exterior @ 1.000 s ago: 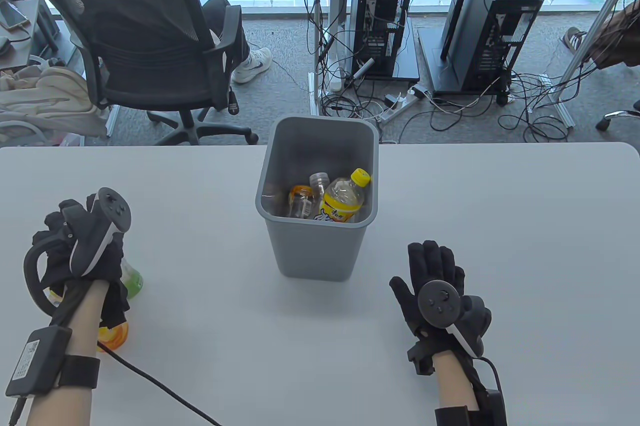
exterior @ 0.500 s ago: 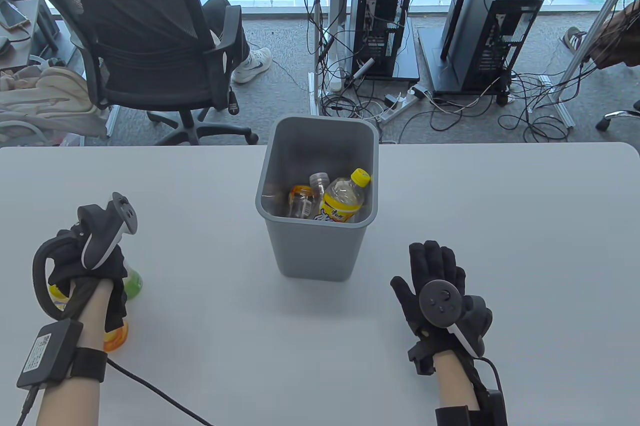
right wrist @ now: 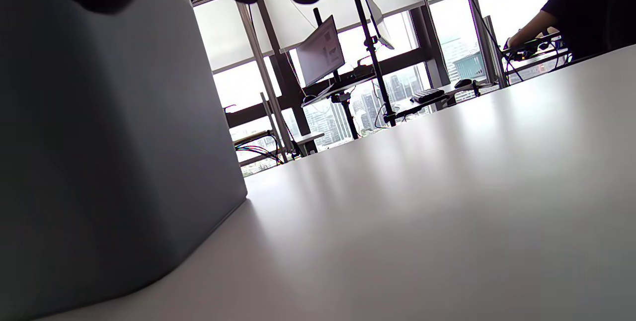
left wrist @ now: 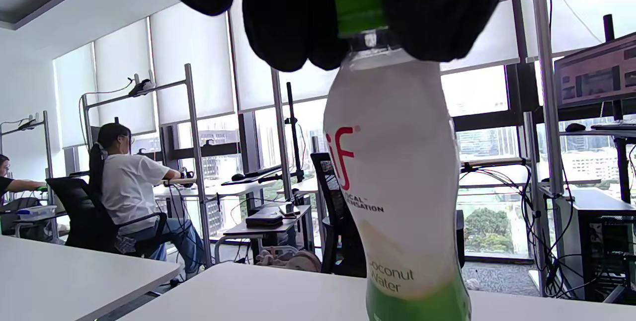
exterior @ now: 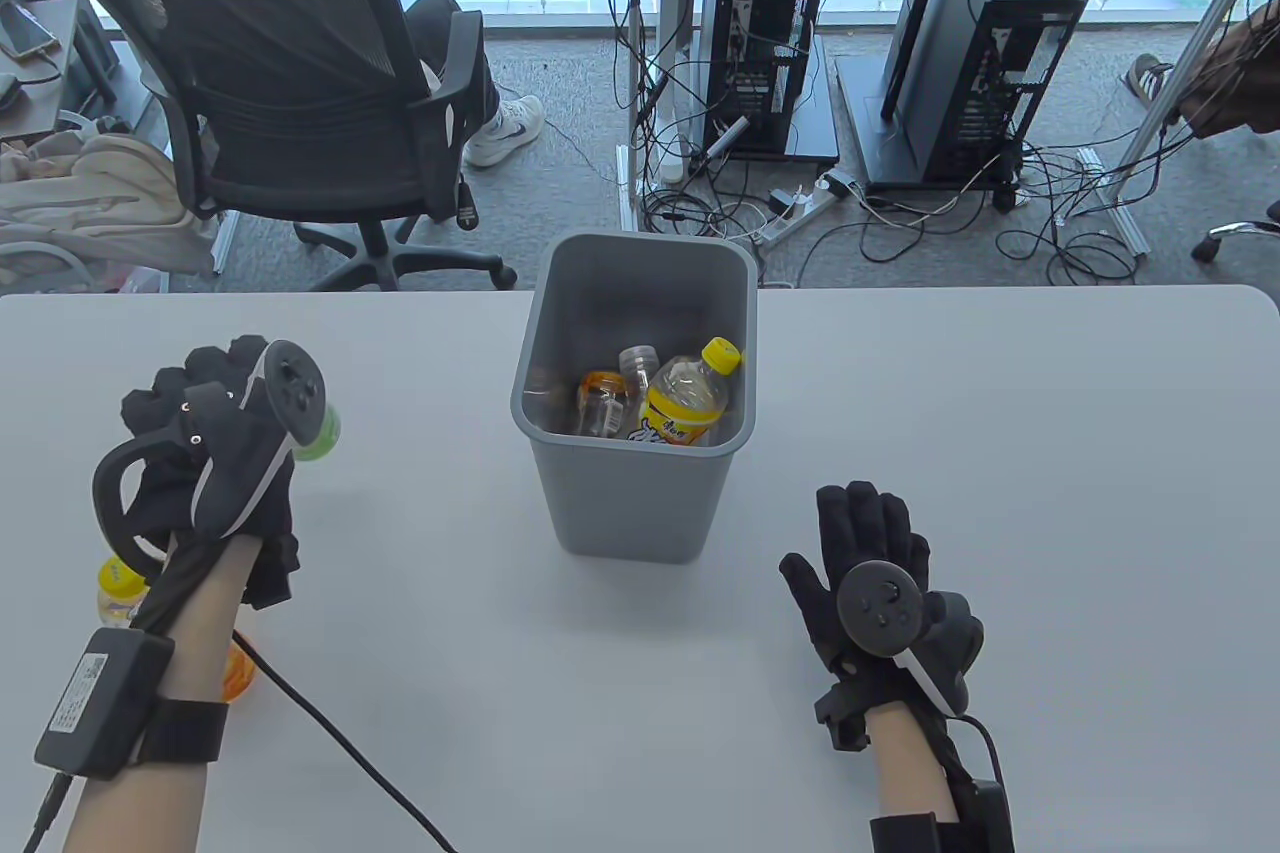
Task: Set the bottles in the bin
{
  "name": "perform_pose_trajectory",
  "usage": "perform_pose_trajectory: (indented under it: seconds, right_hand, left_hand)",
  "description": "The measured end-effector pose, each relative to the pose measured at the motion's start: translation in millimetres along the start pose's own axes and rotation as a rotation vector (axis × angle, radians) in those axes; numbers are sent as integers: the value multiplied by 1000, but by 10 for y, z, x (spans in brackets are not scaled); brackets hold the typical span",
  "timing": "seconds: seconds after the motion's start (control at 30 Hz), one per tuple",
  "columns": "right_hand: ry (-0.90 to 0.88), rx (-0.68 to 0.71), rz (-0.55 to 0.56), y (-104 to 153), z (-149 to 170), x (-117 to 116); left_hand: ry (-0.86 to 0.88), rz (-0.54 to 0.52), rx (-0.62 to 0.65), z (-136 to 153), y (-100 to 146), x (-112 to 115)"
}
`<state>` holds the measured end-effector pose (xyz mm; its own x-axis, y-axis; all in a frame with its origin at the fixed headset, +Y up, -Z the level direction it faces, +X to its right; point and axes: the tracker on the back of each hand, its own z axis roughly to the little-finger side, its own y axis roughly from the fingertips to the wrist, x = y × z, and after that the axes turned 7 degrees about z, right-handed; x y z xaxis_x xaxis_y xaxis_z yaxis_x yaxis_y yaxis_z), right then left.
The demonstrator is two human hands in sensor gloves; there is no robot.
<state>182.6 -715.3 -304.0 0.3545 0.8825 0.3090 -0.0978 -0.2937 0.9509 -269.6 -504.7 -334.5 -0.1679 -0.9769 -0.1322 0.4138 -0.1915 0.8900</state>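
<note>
A grey bin [exterior: 640, 503] stands mid-table with several bottles inside, one with a yellow cap and label [exterior: 685, 403]. My left hand [exterior: 215, 433] grips a white coconut-water bottle [left wrist: 397, 182] by its green cap and holds it above the table, left of the bin; its green base [exterior: 320, 433] shows past the tracker. My right hand [exterior: 870, 553] rests flat and empty on the table, right of the bin; the bin's wall [right wrist: 99, 162] fills the left of the right wrist view. A yellow-capped bottle [exterior: 118, 588] and an orange bottle [exterior: 238, 673] sit on the table under my left forearm.
A black cable [exterior: 340, 753] runs from my left wrist across the table's front. An office chair [exterior: 300, 93] and computer towers stand on the floor beyond the table's far edge [exterior: 900, 288].
My left hand has lifted the green-based bottle off the table and moved it up and away, toward the bin. The yellow-capped bottle is now uncovered. My right hand has not moved.
</note>
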Motion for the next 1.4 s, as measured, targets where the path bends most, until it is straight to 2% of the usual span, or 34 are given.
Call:
perform_pose_trajectory:
  seconds: [0.13,0.2,0.3,0.43,0.53,0.7,0.97,1.13,1.2,1.3,1.4]
  right_hand:
    - [-4,1,7,2,0,8]
    - [-6,0,7,2,2,4]
    - [-8,0,7,4,-1,7]
    - [-19,-2,14,1,4,19]
    - [-24,-4,16,0,8,20]
    - [-29,-4,15,0,12,24]
    - [-34,-4,12,-1,16,18]
    - [-32,-3,11,0,17,17]
    - [-31,-2,10,1,16,17]
    - [-32,-1,16,0,16,21]
    - [-27,0,10,1,13,5]
  left_hand:
    - [89,-206,58,-287,221,-415]
    - [111,-294,74,-432,340,-553]
    - [140,-411,145,-656,507,-664]
    - [128,-511,297,-999,726,-651]
    - [63,-465,384,-1230,833,-575]
    - [99,-352,457,-1492,916,-405]
    - [28,-337,498,-1616,897,-214]
    - [71,-301,482,-1439,873,-295]
    - [64,-255,473,-1317,850,-329]
    - [-43,-98,423,-1042,790,-346]
    - [-119,108,314,-618,651,-263]
